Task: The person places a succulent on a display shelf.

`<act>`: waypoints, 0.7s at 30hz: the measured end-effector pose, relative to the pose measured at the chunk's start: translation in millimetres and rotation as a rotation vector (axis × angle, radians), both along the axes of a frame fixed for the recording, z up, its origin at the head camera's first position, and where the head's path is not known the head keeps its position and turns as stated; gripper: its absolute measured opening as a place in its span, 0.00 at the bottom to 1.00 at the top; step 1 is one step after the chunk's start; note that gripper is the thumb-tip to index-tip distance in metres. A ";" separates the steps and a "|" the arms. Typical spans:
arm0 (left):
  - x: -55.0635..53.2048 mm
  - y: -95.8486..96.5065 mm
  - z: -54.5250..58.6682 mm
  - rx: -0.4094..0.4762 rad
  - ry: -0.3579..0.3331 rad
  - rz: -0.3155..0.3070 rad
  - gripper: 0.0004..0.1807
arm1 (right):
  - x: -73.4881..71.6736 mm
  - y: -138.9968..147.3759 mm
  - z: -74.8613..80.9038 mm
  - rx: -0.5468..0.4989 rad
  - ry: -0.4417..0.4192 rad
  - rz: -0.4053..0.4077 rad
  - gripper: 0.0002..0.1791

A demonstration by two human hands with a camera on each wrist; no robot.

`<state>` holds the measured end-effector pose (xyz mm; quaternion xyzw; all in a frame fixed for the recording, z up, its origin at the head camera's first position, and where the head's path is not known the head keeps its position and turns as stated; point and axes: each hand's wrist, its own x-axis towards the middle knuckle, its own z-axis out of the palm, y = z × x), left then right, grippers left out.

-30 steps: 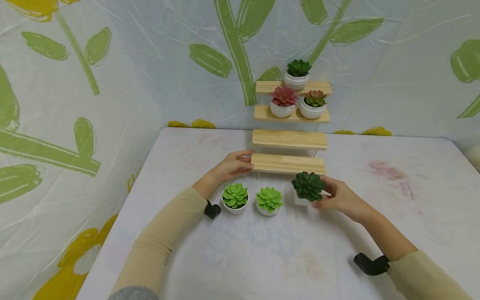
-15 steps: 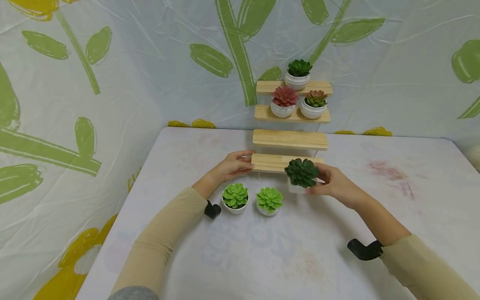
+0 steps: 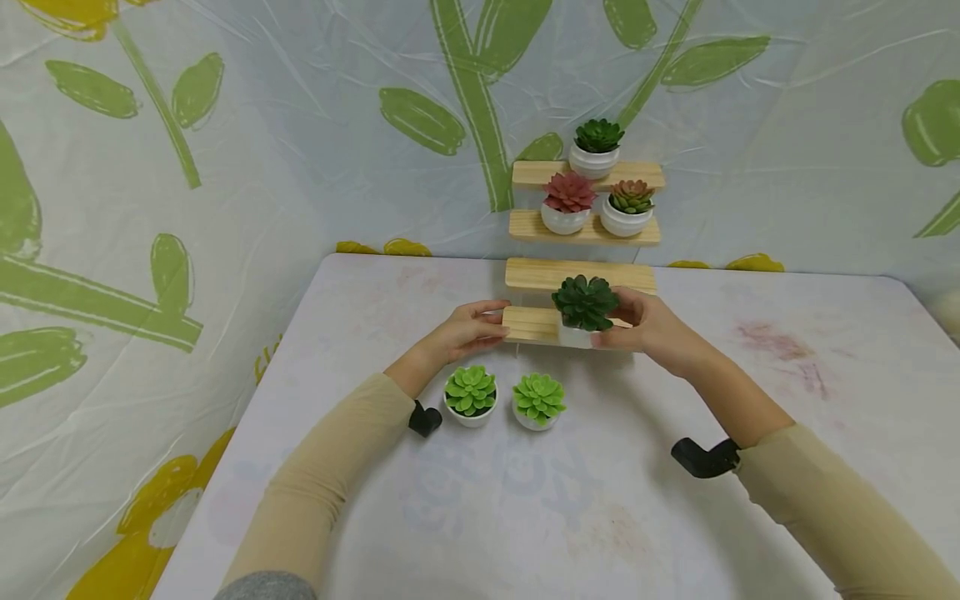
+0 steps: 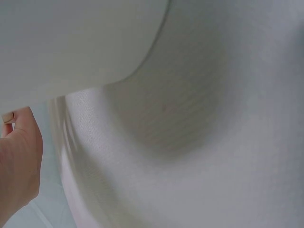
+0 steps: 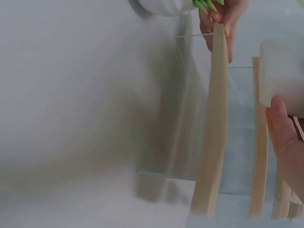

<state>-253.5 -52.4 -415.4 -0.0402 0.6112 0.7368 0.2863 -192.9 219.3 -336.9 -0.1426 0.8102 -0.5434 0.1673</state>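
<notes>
My right hand [image 3: 654, 333] grips the white square pot of a dark green succulent [image 3: 585, 303] from the right side. The plant hangs in front of the two lower boards of a wooden stepped shelf [image 3: 531, 325]; in the right wrist view the pot [image 5: 280, 71] stands off the lowest board [image 5: 216, 123]. At the left end of that board, my left hand [image 3: 467, 332] pinches the wood between thumb and fingers, also visible as a hand [image 5: 225, 19] in the right wrist view. In the left wrist view a white pot [image 4: 80, 42] fills the upper left.
Two light green succulents [image 3: 470, 392] [image 3: 538, 402] in white pots stand on the table in front of the shelf. Higher boards hold a green succulent [image 3: 597, 148], a red one [image 3: 567, 200] and a reddish-green one [image 3: 628, 207]. A printed cloth wall [image 3: 337, 150] rises behind.
My right hand has lifted the dark green succulent up, away from me and slightly left, from before the lowest board to in front of the lower boards. My left hand stays put.
</notes>
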 end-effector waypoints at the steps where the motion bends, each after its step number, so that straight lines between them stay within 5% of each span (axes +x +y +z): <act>1: 0.2 -0.1 0.3 -0.004 -0.001 0.001 0.31 | -1.7 -1.7 1.6 -0.007 0.000 -0.005 0.33; 21: 1.5 0.3 2.6 0.018 0.003 -0.006 0.30 | -32.0 -21.8 17.1 -0.060 -0.057 -0.061 0.40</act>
